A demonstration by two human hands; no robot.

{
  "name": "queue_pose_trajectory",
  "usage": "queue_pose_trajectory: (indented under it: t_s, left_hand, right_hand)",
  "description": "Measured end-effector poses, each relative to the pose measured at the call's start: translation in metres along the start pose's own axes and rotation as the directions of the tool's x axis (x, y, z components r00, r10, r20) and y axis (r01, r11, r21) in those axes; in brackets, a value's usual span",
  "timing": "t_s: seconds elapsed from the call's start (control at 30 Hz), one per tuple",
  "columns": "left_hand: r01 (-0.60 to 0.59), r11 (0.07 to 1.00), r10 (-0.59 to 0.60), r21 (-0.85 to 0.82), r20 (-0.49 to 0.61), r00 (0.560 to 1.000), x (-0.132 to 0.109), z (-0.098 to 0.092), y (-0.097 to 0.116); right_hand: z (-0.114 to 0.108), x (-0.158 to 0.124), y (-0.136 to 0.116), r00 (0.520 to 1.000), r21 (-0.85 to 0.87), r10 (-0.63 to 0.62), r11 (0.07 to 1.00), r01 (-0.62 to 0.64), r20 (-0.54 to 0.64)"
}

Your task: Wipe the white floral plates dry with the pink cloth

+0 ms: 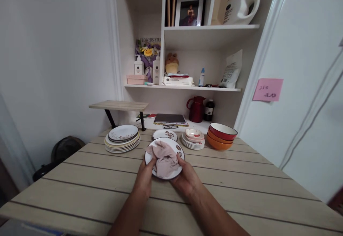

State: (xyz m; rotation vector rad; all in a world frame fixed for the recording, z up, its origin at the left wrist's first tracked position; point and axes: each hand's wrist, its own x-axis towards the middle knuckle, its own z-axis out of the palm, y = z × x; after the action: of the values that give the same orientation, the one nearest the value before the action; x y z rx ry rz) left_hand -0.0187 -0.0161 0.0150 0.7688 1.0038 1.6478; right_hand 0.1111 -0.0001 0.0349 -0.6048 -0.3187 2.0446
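Observation:
A white plate (155,173) with a dark rim and brown printed pattern is held up over the middle of the table, tilted toward me. On its face lies a crumpled pink cloth (164,159). My left hand (145,173) grips the plate's left side, its thumb on the cloth. At the lower right edge, my right hand (187,175) is closed around the rim with its thumb on top and fingers underneath. Just behind the held plate, another patterned plate (160,134) rests on the table, partly covered from my view.
Left stands a stack of larger plates (122,143) near a small raised shelf (119,105). To the right are small dishes on stacked saucers (193,144) and nested red and orange bowls (221,137). Behind lie eyeglasses (170,127), a laptop (170,118) and a red jug (197,109).

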Motion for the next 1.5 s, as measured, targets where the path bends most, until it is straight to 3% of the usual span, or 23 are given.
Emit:
queue_pose_trajectory:
  t_s: [0.17,0.37,0.43,0.53,0.6,0.73,0.83,1.1,1.2,1.37,1.5]
  left_hand:
    - [-0.228,0.87,0.271,0.437,-0.04,0.962,0.01,-0.005,-0.006]
    - [-0.296,0.749,0.466,0.593,-0.154,0.871,0.011,-0.014,-0.004]
    - [-0.389,0.619,0.613,0.682,-0.11,0.783,0.007,-0.013,0.0]
    - [-0.532,0.322,0.799,0.783,0.077,0.597,-0.001,-0.008,0.006]
    - [-0.578,0.194,0.803,0.792,0.21,0.557,-0.006,-0.002,0.006]
    - [-0.644,0.002,0.654,0.765,0.487,0.579,-0.009,0.004,-0.002]
    - [-0.69,-0.034,0.545,0.723,0.592,0.594,-0.006,0.004,-0.006]
    - [-0.702,0.123,0.415,0.701,0.606,0.678,-0.004,0.0,-0.005]
    - [-0.698,0.144,0.369,0.701,0.617,0.695,-0.005,0.002,-0.007]
    - [-0.696,0.267,0.337,0.667,0.612,0.716,-0.004,0.006,-0.006]
    - [-0.691,0.292,0.38,0.661,0.583,0.718,-0.005,0.007,-0.001]
  right_hand:
    - [-0.003,0.003,-0.011,1.0,0.02,-0.009,1.0,0.009,0.004]
    - [-0.015,0.017,-0.006,0.995,0.026,-0.057,0.998,0.059,-0.079]
    - [-0.018,0.02,-0.005,0.995,0.019,-0.072,0.997,0.073,-0.068]
    - [-0.018,0.022,-0.006,0.996,0.009,-0.091,0.996,0.091,-0.013]
    - [-0.016,0.02,-0.007,0.996,0.007,-0.084,0.996,0.084,0.006]
    - [-0.008,0.013,-0.009,0.998,0.021,-0.051,0.999,0.05,0.046]
    - [-0.005,0.008,-0.01,0.998,0.023,-0.059,0.998,0.059,0.035]
    - [-0.005,0.009,-0.01,0.995,-0.038,-0.101,0.994,0.1,-0.002]
    - [-0.006,0.008,-0.012,0.995,-0.061,-0.098,0.993,0.1,0.033]
    - [-0.005,0.004,-0.009,0.991,-0.122,-0.071,0.989,0.084,0.113]
    - [-0.004,0.001,-0.003,0.989,-0.217,-0.04,0.974,0.071,0.143]
